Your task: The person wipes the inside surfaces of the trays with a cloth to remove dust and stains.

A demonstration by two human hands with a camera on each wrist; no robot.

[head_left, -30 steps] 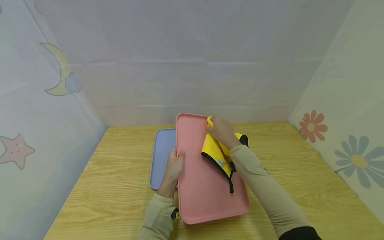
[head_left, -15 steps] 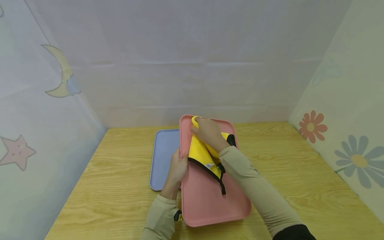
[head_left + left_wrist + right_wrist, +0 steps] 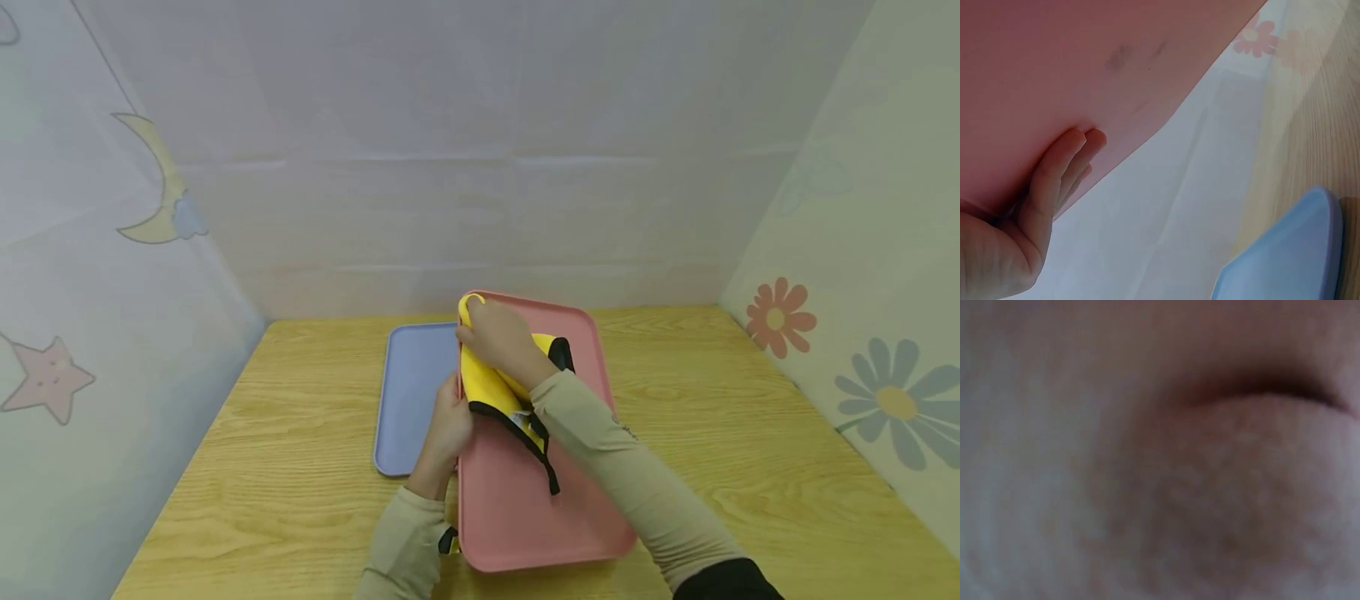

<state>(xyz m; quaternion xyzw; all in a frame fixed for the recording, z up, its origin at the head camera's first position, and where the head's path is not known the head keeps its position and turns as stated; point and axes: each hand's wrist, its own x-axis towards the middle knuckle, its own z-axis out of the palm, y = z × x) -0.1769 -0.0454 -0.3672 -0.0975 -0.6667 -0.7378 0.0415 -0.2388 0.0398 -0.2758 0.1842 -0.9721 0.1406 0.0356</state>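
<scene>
- Now my right hand [image 3: 502, 337], curled, grips the black-edged yellow cloth [image 3: 483, 385].
- Leftward and nearer me, my left hand [image 3: 450, 423] pinches the pink tray [image 3: 536, 521] by its long edge.

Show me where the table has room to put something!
The table is bare between the star wall and blue tray, and between the right sleeve and flower wall. Crowded middle: pink tray, yellow cloth, left hand, right hand.

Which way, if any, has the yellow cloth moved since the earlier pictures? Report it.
Yes: in the head view, the yellow cloth has shifted left, toward the blue tray, which has stayed in place.
</scene>
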